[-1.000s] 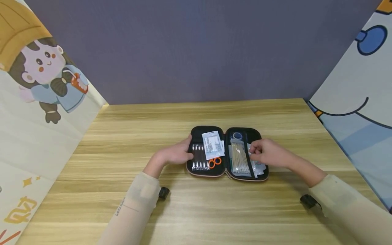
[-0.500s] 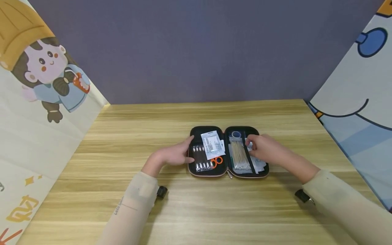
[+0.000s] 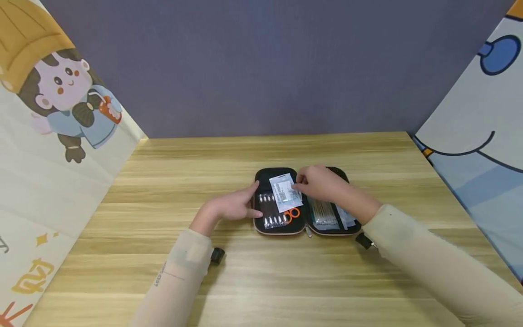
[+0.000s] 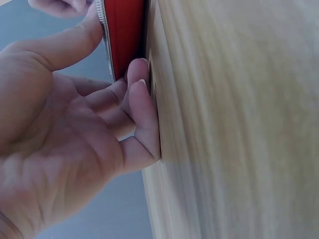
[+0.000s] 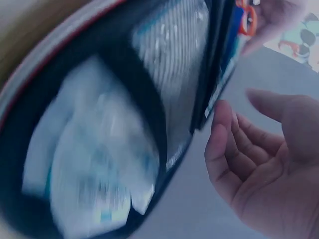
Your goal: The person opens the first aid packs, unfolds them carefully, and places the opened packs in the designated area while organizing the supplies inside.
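Observation:
An unzipped black-lined first-aid case [image 3: 263, 175] lies spread flat on the table. My left hand [image 3: 234, 204] grips its left edge; in the left wrist view the thumb presses the zipper rim above the red outer side [image 4: 124, 40], with fingers bent below. My right hand [image 3: 320, 183] hovers over the case's hinge, fingertips beside a white packet [image 3: 285, 193]. In the right wrist view this hand [image 5: 264, 169] has its thumb apart from loosely bent fingers, holding nothing. Orange-handled scissors [image 3: 294, 212] and clear-wrapped capsule-like pieces [image 3: 274, 221] fill the left half.
Bagged cotton swabs [image 3: 324, 212] sit in the right half under a black strap, near white packets [image 5: 99, 184]. Wood-grain table [image 3: 286, 281] surrounds the case. A grey panel [image 3: 265, 68] stands behind, with cartoon-printed sheets at both sides.
My right hand has moved left, from the packets in the right half to the hinge beside the white packet. The left hand stays at the case's left edge.

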The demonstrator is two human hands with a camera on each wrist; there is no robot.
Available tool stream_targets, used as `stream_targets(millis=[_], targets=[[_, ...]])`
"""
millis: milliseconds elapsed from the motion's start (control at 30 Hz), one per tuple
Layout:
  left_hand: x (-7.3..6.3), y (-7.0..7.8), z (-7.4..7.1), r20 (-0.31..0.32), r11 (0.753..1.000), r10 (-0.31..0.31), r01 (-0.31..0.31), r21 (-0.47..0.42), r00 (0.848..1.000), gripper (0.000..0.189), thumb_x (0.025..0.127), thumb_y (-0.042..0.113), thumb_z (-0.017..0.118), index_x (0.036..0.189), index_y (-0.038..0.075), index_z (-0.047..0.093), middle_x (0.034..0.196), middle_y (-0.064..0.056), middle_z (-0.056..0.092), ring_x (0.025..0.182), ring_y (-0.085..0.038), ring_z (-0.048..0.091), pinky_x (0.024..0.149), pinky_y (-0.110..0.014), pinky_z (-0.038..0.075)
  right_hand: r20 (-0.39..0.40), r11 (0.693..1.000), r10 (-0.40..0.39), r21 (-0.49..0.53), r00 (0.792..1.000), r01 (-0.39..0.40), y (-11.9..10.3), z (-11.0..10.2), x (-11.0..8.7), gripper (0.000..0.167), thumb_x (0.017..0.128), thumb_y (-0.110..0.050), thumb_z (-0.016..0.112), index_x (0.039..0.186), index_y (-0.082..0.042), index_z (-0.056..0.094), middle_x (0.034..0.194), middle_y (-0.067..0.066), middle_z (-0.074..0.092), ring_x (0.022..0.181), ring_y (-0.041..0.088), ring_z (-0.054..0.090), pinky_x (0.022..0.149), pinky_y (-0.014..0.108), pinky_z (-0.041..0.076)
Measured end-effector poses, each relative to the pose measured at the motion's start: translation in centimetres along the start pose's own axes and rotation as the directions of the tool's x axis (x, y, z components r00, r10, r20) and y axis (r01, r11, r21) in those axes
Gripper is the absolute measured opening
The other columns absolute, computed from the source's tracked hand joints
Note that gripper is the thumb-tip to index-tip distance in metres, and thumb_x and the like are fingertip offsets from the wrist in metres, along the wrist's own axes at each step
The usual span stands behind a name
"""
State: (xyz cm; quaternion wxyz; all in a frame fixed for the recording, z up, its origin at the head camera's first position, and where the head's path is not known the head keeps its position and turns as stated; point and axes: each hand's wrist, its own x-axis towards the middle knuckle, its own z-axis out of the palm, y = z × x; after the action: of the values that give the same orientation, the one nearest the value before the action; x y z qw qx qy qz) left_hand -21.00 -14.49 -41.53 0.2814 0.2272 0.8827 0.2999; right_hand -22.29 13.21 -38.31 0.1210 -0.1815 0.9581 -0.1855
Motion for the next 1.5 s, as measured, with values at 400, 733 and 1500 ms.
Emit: stream_targets(millis=[400, 733, 1500], targets=[[0.1, 0.1, 0.2, -0.008, 1.000, 0.015, -0.014, 0.017, 1.000, 0.110, 0.100, 0.035, 0.074, 0.169, 0.001, -0.005, 0.177, -0.023, 0.004, 0.166, -0.037, 0.015, 0.137, -0.049, 0.014, 0.032, 0.983, 0.179, -0.051, 0.983, -0.177, -1.2, 1.5, 1.9, 0.072, 0.094, -0.052, 0.078, 0.141, 0.001, 0.063, 0.134, 0.020, 0.071, 0.113, 0.034, 0.071, 0.095, 0.050, 0.060], [0.0, 0.0, 0.3, -0.017, 0.999, -0.008, 0.008, 0.031, 1.000, 0.109, 0.100, 0.036, 0.074, 0.170, 0.002, -0.003, 0.177, -0.022, 0.006, 0.166, -0.037, 0.016, 0.137, -0.049, 0.015, 0.058, 0.981, 0.178, 0.064, 0.982, -0.182, 1.2, 0.4, 1.0, 0.067, 0.100, -0.037, 0.075, 0.149, 0.005, 0.056, 0.132, 0.022, 0.074, 0.088, 0.022, 0.071, 0.084, 0.041, 0.057], [-0.1, 0.1, 0.1, -0.011, 0.999, -0.013, 0.014, 0.049, 1.000, 0.109, 0.101, 0.040, 0.072, 0.170, 0.004, -0.004, 0.178, -0.020, 0.006, 0.166, -0.036, 0.016, 0.137, -0.048, 0.015, 0.008, 0.915, 0.319, 0.258, 0.948, -0.310, 12.8, -4.0, -5.9, 0.051, 0.100, -0.027, 0.074, 0.127, 0.015, 0.064, 0.077, 0.006, 0.078, 0.069, 0.016, 0.074, 0.065, 0.035, 0.062]])
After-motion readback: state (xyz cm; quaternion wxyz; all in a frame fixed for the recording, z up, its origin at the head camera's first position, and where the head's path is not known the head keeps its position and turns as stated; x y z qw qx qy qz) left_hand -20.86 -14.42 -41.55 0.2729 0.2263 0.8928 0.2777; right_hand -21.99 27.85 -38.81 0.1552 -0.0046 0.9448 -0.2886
